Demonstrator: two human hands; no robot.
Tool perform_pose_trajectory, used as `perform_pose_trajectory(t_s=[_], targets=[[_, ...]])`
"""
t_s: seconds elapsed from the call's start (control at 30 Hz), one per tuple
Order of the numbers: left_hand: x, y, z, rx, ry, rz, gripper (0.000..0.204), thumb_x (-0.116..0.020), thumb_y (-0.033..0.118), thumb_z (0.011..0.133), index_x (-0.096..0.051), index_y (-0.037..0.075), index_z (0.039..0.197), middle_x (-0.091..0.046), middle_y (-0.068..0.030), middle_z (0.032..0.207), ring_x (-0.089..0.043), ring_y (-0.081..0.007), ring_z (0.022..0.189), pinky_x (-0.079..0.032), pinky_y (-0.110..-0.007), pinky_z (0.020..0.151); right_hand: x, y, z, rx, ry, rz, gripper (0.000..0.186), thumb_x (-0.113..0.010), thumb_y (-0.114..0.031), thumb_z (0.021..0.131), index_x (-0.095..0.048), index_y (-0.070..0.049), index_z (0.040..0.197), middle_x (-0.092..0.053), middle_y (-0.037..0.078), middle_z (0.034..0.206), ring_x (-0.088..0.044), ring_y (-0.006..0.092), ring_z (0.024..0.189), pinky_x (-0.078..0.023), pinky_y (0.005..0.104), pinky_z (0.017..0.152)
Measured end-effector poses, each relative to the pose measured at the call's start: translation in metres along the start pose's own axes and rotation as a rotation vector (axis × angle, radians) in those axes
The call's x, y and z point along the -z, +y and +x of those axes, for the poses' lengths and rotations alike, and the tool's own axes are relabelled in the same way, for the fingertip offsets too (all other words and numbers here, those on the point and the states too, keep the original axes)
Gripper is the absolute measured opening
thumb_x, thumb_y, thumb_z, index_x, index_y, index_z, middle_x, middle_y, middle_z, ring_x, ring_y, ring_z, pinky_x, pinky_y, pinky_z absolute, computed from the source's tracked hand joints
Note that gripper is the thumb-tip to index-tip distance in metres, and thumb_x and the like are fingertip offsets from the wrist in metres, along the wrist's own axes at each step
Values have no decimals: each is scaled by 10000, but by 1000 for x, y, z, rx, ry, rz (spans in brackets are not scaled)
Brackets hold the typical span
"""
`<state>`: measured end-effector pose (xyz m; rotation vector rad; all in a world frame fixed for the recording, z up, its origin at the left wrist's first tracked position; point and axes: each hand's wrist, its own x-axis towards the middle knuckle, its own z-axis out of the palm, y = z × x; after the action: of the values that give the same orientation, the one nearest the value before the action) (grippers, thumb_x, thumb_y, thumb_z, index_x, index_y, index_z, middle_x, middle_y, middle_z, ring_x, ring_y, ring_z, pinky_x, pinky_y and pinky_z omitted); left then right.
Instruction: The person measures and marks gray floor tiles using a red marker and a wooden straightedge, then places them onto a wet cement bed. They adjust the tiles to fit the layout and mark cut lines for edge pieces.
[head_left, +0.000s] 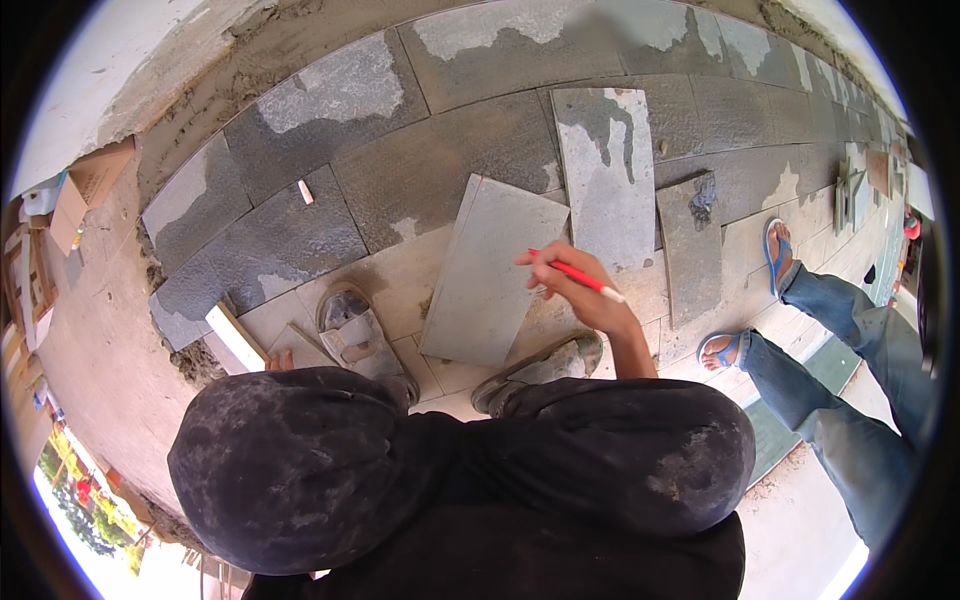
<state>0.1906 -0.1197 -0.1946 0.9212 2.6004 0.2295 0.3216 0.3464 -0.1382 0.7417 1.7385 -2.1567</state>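
Note:
My right hand [584, 290] grips a red pencil [580, 274] with a pale end, over a grey rectangular tile [480, 325] lying askew between my sandalled feet. Only the fingertips of my left hand [280, 361] show, behind my left knee, beside a white straight strip [236, 337] and a small tile piece [303, 345]; whether they hold either is unclear. Past the middle tile lies a pale, patchily wet tile [605, 180], and right of that a darker loose tile [685, 260] with a crumpled dark object [702, 200] on it.
Curved-looking rows of laid grey tiles [440, 170] meet a rough mortar edge and white wall, with a small white piece [305, 192] on them. A person in jeans and blue flip-flops [830, 320] is at right, near stacked tiles [851, 195]. Cardboard [95, 180] lies left.

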Motion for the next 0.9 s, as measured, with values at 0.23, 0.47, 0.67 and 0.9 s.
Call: perform_pose_trajectory(t_s=[0.23, 0.47, 0.67, 0.9], targets=[[-9, 124, 237, -101, 30, -567, 363, -692, 217, 887, -611, -11, 1158, -646, -108, 1017, -611, -206, 944, -488, -360, 836, -1, -18, 2, 328, 72, -193, 78, -567, -103, 916, -596, -30, 914, -611, 22, 759, -583, 124, 699, -471, 305, 636], [113, 254, 300, -299, 60, -741, 388, -695, 206, 870, -598, -13, 1176, -648, -112, 1022, -612, -210, 946, -481, -364, 860, 48, 25, -42, 151, 465, -194, 235, -641, -340, 922, -691, -111, 933, -590, -23, 742, -509, 93, 659, -442, 303, 571], [141, 261, 293, -341, 29, -844, 412, -698, 197, 856, -587, -15, 1191, -651, -116, 1027, -614, -213, 948, -474, -367, 881, 100, 18, -41, 388, 468, -353, 166, -591, -212, 936, -609, -47, 938, -567, -15, 797, -505, 91, 701, -427, 269, 635], [162, 255, 286, -342, 74, -887, 440, -701, 186, 839, -574, -17, 1209, -653, -119, 1031, -615, -217, 950, -467, -371, 905, 96, -16, -47, 296, 504, -222, 187, -583, -211, 952, -623, -39, 1016, -573, -11, 821, -520, 81, 716, -436, 254, 637]])
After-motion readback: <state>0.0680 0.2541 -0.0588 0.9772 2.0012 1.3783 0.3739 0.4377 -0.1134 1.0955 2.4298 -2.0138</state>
